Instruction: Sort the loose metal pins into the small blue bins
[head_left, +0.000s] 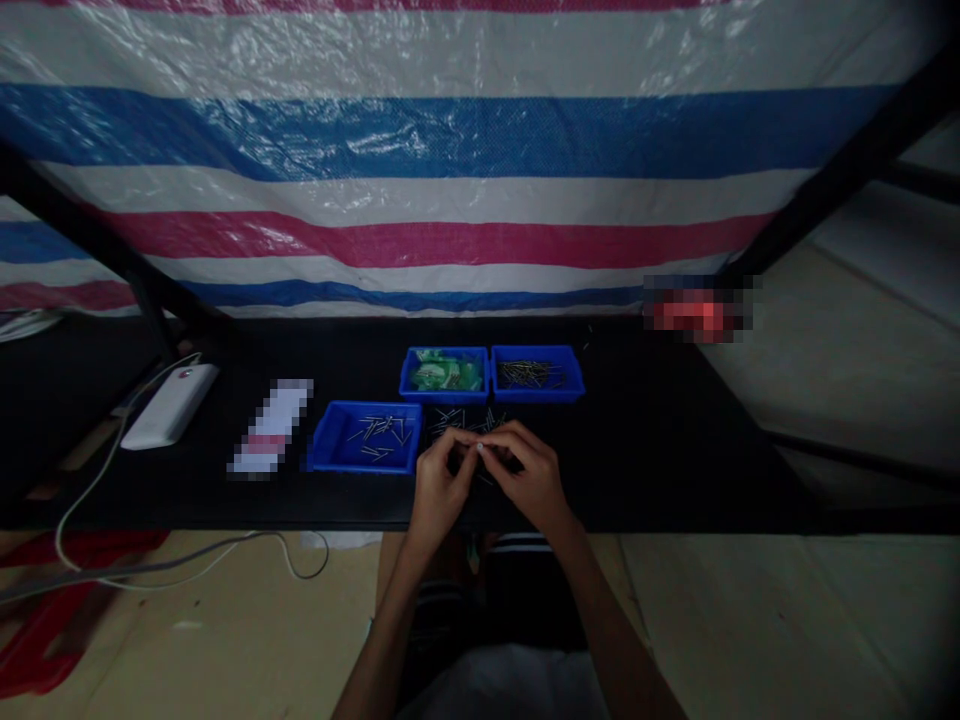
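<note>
My left hand (441, 482) and my right hand (526, 472) meet over the front of the black table (675, 450), fingertips pinched together on a small thin metal pin (478, 446). Loose metal pins (466, 420) lie scattered on the table just behind my fingers. To the left of my hands stands a blue tray (366, 437) holding several pins. Further back are a blue tray with green pieces (444, 374) and a blue tray with pins (537, 372).
A white power bank (169, 404) with a white cable (90, 490) lies at the left. A blurred white item (270, 426) sits beside the left tray. A striped tarp (450, 160) hangs behind the table. Black frame bars (832, 180) slant at both sides.
</note>
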